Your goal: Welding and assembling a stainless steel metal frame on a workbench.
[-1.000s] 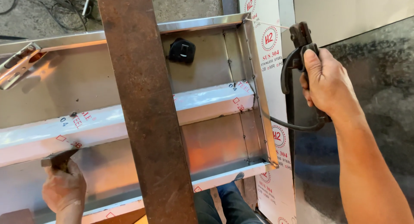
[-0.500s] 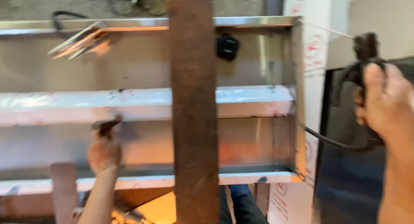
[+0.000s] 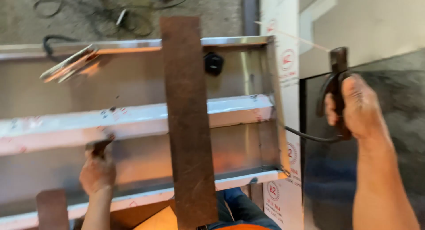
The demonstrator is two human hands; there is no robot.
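Head camera looks steeply down, close over the steel frame (image 3: 133,119).

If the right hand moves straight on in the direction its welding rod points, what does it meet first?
The right hand holds an electrode holder whose thin rod points up-left. Going straight on, the rod tip would probably first meet the top right corner of the steel frame, though depth is unclear.

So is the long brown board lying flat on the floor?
No, the brown board lies across the top of the shiny metal frame, resting on its rails well above the floor.
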